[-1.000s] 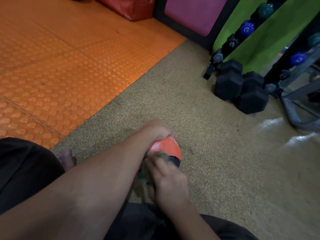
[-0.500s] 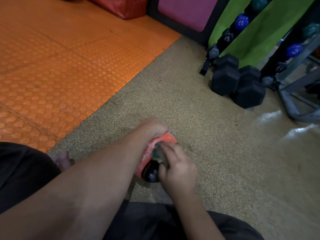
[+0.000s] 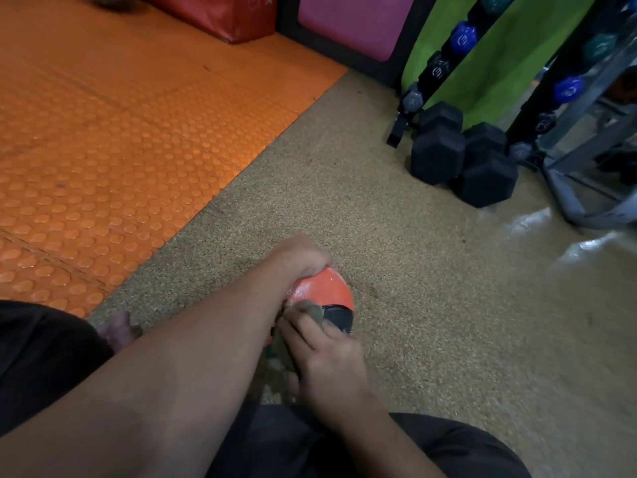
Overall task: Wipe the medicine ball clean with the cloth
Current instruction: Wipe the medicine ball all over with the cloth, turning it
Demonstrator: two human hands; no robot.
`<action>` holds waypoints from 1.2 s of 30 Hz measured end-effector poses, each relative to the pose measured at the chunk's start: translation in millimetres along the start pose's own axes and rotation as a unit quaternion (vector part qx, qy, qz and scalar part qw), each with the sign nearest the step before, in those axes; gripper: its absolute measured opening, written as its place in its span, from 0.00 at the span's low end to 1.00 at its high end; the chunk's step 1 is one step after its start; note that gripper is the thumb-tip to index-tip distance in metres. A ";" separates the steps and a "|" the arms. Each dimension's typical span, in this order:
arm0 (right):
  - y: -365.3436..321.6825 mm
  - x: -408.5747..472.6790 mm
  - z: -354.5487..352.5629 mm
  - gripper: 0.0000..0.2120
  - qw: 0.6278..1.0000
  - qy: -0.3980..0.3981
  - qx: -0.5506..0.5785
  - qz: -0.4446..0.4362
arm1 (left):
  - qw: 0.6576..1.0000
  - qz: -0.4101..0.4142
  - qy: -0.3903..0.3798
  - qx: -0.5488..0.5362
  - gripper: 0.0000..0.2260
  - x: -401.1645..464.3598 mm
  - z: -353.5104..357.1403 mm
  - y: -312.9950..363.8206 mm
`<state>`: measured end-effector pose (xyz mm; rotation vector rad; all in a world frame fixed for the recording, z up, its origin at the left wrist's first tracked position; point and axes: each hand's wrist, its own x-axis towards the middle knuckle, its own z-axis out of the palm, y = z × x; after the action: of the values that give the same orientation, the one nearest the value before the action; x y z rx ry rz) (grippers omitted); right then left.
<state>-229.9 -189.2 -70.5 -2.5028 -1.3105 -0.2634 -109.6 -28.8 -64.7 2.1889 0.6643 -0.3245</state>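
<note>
An orange and black medicine ball rests on the speckled tan floor in front of my legs. My left hand lies over its far left top and holds it still. My right hand presses a grey-green cloth against the ball's near side, fingers closed over the cloth. Most of the cloth and the near lower part of the ball are hidden under my right hand.
Orange studded mats cover the floor to the left. Black hex dumbbells stand on the floor at the right, below a rack with small coloured dumbbells. A grey metal frame lies further right. A red pad and a pink pad stand at the back.
My right hand with the cloth has slid back towards me and to the left over the ball's near side. More of the orange top shows now. My left hand stays put.
</note>
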 end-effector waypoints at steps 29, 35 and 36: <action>2.3 1.0 -5.5 0.27 0.998 -0.024 0.013 0.048 | 1.000 -0.004 -0.005 0.008 0.19 -2.4 -0.5 7.0; 26.7 14.7 -12.2 0.24 0.966 0.107 0.066 0.227 | 1.000 -0.001 0.000 0.018 0.14 -2.7 0.1 6.4; 20.8 13.0 -12.0 0.25 0.977 0.081 0.051 0.190 | 1.000 0.000 -0.001 0.017 0.16 -2.9 0.1 7.0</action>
<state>-205.6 -194.5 -59.1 -2.5175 -0.7424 -0.2952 -108.1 -33.7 -59.1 2.2209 0.6633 -0.3398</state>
